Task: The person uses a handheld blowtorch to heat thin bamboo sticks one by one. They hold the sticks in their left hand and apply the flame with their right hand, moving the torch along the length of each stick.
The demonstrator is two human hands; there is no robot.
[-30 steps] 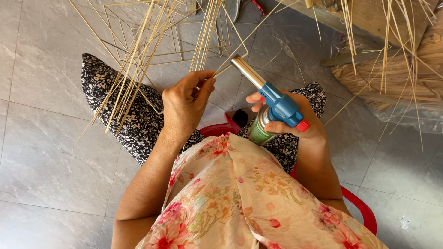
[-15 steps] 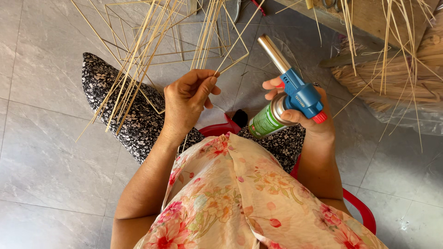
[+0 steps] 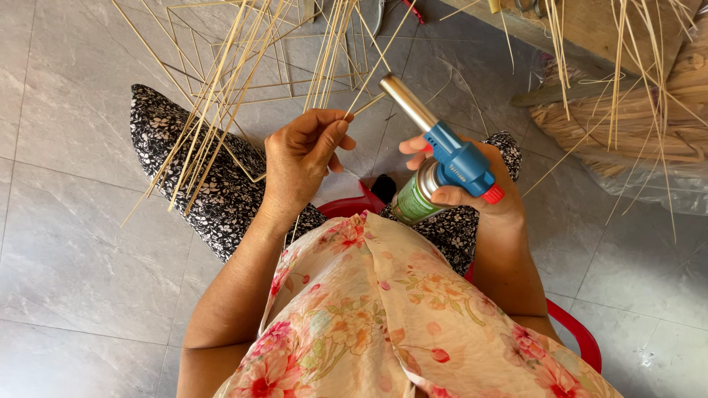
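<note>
My left hand [image 3: 304, 153] pinches a thin bamboo stick [image 3: 369, 103] between thumb and fingers, part of a frame of thin sticks [image 3: 243, 74] that fans out over my left knee. My right hand [image 3: 472, 193] grips a gas torch [image 3: 442, 158]: a green canister with a blue head, a red knob and a metal nozzle. The nozzle tip sits right beside the held stick, just to the right of my left fingertips. No flame is visible.
I sit on a red plastic stool [image 3: 575, 332] over a grey tiled floor [image 3: 66, 243]. A bundle of bamboo strips in clear plastic [image 3: 649, 140] lies at the right, with a wooden board [image 3: 582, 29] above it. Loose sticks hang across the top.
My right hand has lifted the torch and swung its nozzle up toward the stick in my left hand. The left hand has shifted slightly, still pinching the stick.
</note>
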